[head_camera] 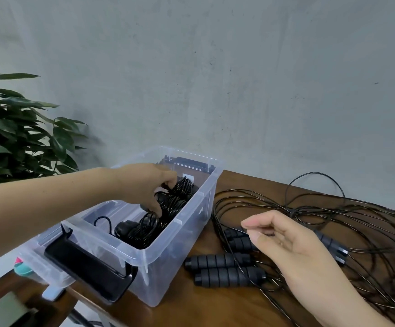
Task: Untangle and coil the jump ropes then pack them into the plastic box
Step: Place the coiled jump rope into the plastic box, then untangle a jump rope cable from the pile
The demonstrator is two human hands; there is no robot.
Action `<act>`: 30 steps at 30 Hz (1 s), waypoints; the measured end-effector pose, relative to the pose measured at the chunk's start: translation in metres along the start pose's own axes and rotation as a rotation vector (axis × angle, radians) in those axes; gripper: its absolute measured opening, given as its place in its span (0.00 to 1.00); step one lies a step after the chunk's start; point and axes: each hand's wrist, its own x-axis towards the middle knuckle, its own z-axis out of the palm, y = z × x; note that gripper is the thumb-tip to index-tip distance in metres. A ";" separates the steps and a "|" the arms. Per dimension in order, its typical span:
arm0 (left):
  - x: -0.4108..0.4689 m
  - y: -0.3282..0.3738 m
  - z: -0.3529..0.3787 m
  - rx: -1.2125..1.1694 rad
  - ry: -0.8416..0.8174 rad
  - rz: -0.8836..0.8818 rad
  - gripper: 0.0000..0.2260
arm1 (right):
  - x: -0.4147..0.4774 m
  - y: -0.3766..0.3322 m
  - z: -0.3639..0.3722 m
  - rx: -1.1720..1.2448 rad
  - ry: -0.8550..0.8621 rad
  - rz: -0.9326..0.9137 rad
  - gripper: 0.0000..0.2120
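Under both grips runs a brown wooden worktop [215, 310]. Beneath the left grip [144, 185] stands the box [173, 260], a rectangle of clear, thin-walled plastic with a black latch [90, 267] at its near end. Right of and beyond the right grip [286, 241] sprawls the tangle [369, 223]: thin, glossy black cords in loose, overlapping loops that look springy. Inside the box the left grip grasps a coil [175, 201] of the same cord, wound in tight rings, with its fingers curled round it. Just below the right grip lie the handles [225, 267], matte black ribbed cylinders, probably foam. The right grip hangs released, fingers loosely bent and nothing plainly held.

The step in hand looks like seating a finished coil. The next move calls for letting go, taking one pair of handles and tracing its cord free of the others.
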 end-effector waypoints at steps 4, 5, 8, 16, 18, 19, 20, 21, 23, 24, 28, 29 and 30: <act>-0.005 0.000 -0.013 -0.079 0.062 0.003 0.29 | -0.002 0.000 -0.002 0.005 -0.003 -0.006 0.14; -0.007 0.001 -0.017 -0.102 0.090 0.002 0.27 | -0.002 0.000 -0.002 0.002 -0.007 -0.007 0.14; -0.016 0.012 -0.031 -0.180 0.175 -0.008 0.21 | -0.006 0.000 -0.004 -0.015 -0.026 -0.005 0.15; -0.055 0.107 -0.074 -0.429 0.532 0.086 0.12 | -0.047 0.013 -0.032 -0.016 0.010 0.072 0.12; -0.061 0.134 -0.074 -0.503 0.556 0.137 0.11 | -0.058 0.020 -0.040 -0.015 0.042 0.090 0.11; -0.061 0.151 -0.072 -0.538 0.553 0.164 0.12 | -0.067 0.024 -0.047 -0.030 0.065 0.098 0.10; -0.061 0.164 -0.069 -0.569 0.547 0.180 0.12 | -0.072 0.029 -0.051 -0.043 0.078 0.101 0.10; -0.059 0.179 -0.066 -0.600 0.535 0.204 0.12 | -0.082 0.034 -0.059 -0.059 0.098 0.105 0.10; -0.053 0.201 -0.056 -0.646 0.504 0.230 0.12 | -0.093 0.043 -0.069 -0.077 0.123 0.112 0.09; -0.048 0.215 -0.051 -0.664 0.478 0.249 0.12 | -0.101 0.047 -0.077 -0.088 0.142 0.119 0.09; -0.025 0.251 -0.028 -0.716 0.402 0.280 0.11 | -0.126 0.057 -0.105 -0.136 0.204 0.133 0.09; -0.017 0.262 -0.021 -0.730 0.383 0.283 0.11 | -0.133 0.059 -0.115 -0.166 0.227 0.139 0.09; -0.010 0.266 -0.014 -0.733 0.370 0.274 0.10 | -0.135 0.062 -0.122 -0.194 0.240 0.142 0.09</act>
